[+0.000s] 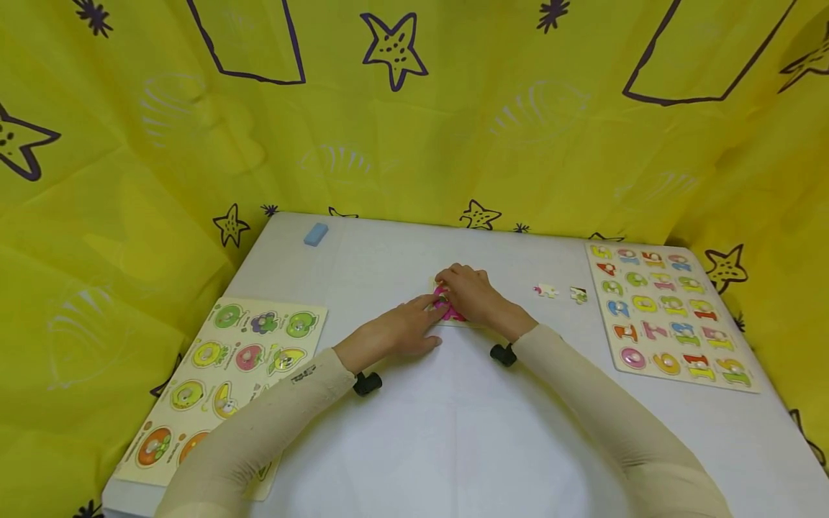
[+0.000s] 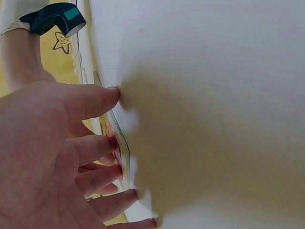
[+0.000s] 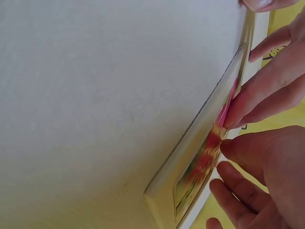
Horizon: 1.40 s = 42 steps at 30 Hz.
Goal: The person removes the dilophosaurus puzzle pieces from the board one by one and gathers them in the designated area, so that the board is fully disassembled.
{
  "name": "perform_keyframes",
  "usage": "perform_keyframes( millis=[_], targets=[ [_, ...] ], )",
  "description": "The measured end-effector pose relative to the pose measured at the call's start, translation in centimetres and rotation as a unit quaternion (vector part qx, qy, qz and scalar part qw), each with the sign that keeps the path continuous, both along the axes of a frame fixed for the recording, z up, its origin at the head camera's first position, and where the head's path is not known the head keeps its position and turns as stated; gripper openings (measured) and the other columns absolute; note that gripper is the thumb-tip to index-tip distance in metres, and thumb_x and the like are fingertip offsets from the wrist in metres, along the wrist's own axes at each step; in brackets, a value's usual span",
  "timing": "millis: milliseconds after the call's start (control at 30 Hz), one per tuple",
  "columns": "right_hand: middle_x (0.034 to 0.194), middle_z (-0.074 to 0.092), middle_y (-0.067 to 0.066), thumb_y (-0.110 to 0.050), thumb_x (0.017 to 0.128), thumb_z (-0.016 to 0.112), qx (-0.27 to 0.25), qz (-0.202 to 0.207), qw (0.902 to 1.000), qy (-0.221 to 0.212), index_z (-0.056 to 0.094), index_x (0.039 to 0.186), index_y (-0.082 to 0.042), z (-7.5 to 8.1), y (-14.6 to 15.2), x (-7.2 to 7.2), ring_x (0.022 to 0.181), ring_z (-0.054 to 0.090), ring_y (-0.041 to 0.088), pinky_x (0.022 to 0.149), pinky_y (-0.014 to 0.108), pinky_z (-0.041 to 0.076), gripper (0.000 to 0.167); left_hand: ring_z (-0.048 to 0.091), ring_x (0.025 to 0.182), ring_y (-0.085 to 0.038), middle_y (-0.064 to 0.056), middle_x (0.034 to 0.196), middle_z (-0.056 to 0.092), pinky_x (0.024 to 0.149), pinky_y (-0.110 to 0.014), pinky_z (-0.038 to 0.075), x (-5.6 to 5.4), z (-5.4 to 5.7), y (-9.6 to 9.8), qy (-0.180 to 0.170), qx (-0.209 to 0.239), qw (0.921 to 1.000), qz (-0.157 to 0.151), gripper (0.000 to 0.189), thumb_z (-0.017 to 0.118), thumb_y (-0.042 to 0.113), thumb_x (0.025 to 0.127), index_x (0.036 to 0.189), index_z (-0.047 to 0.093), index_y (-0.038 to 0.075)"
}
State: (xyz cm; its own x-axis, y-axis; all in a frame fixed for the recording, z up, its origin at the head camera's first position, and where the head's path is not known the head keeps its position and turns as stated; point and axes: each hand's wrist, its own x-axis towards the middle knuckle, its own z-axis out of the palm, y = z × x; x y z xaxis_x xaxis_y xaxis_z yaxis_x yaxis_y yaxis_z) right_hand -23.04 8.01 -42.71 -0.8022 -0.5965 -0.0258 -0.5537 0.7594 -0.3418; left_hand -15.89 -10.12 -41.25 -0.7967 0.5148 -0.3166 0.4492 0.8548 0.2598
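A small jigsaw board with a pink picture lies flat near the middle of the table, partly covered by both hands. My left hand reaches in from the left, its fairly straight fingers resting on the picture and the thumb out to the side. From the right, my right hand bends over the board's far part. In the right wrist view its thumb touches the picture surface, with loosely bent fingers close beside it. Two loose jigsaw pieces lie to the right, one pink and white, one darker.
A fruit peg board lies at the left, partly under the left sleeve. At the right lies a number peg board. A blue block sits near the far edge. Yellow patterned curtain surrounds the white table.
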Motion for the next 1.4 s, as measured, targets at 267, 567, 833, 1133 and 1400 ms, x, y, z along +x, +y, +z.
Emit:
perform_keyframes(
  millis=[267, 567, 833, 1133, 1400],
  targets=[
    [0.139, 0.056, 0.017, -0.014, 0.105, 0.064, 0.009, 0.003, 0.9997, -0.023, 0.063, 0.141, -0.006, 0.1, -0.3, -0.5, 0.131, 0.050, 0.038, 0.105, 0.058, 0.039, 0.037, 0.044, 0.150, -0.039, -0.014, 0.172, 0.026, 0.124, -0.056, 0.034, 0.0, -0.2, -0.1, 0.000, 0.004, 1.0000, 0.007, 0.068, 0.059, 0.042, 0.107, 0.167, 0.035, 0.020],
    [0.138, 0.055, 0.018, -0.013, 0.105, 0.063, 0.009, -0.008, 0.9991, -0.040, 0.063, 0.139, -0.006, 0.1, -0.6, -0.8, 0.130, 0.051, 0.038, 0.106, 0.059, 0.039, 0.035, 0.048, 0.147, -0.036, -0.011, 0.168, 0.032, 0.123, -0.054, 0.037, 0.0, -0.2, -0.1, 0.008, 0.003, 1.0000, -0.001, 0.067, 0.059, 0.042, 0.107, 0.166, 0.037, 0.019],
    [0.138, 0.059, 0.016, -0.017, 0.105, 0.066, 0.016, -0.029, 0.9977, -0.060, 0.062, 0.139, -0.013, 0.5, -0.7, -0.9, 0.132, 0.052, 0.038, 0.105, 0.060, 0.037, 0.035, 0.043, 0.152, -0.033, -0.012, 0.169, 0.032, 0.123, -0.051, 0.038, -0.1, -0.1, 0.0, 0.006, 0.000, 1.0000, 0.000, 0.070, 0.060, 0.042, 0.106, 0.167, 0.033, 0.020],
    [0.130, 0.062, 0.015, -0.017, 0.106, 0.063, -0.013, -0.039, 0.9965, -0.073, 0.062, 0.133, -0.015, 0.8, -0.3, -1.3, 0.125, 0.055, 0.037, 0.105, 0.061, 0.035, 0.027, 0.040, 0.154, -0.031, -0.011, 0.170, 0.032, 0.123, -0.050, 0.039, -0.1, 0.0, 0.1, -0.001, 0.000, 0.9999, 0.014, 0.071, 0.062, 0.043, 0.105, 0.167, 0.034, 0.021],
    [0.119, 0.065, 0.013, -0.015, 0.107, 0.061, -0.076, -0.018, 0.9920, -0.099, 0.064, 0.127, -0.010, 0.9, 0.3, -1.7, 0.116, 0.059, 0.033, 0.106, 0.057, 0.035, 0.020, 0.040, 0.154, -0.032, -0.012, 0.170, 0.031, 0.123, -0.050, 0.039, -0.1, -0.1, 0.1, -0.002, 0.000, 0.9999, 0.016, 0.071, 0.061, 0.042, 0.106, 0.167, 0.034, 0.021]
  ],
)
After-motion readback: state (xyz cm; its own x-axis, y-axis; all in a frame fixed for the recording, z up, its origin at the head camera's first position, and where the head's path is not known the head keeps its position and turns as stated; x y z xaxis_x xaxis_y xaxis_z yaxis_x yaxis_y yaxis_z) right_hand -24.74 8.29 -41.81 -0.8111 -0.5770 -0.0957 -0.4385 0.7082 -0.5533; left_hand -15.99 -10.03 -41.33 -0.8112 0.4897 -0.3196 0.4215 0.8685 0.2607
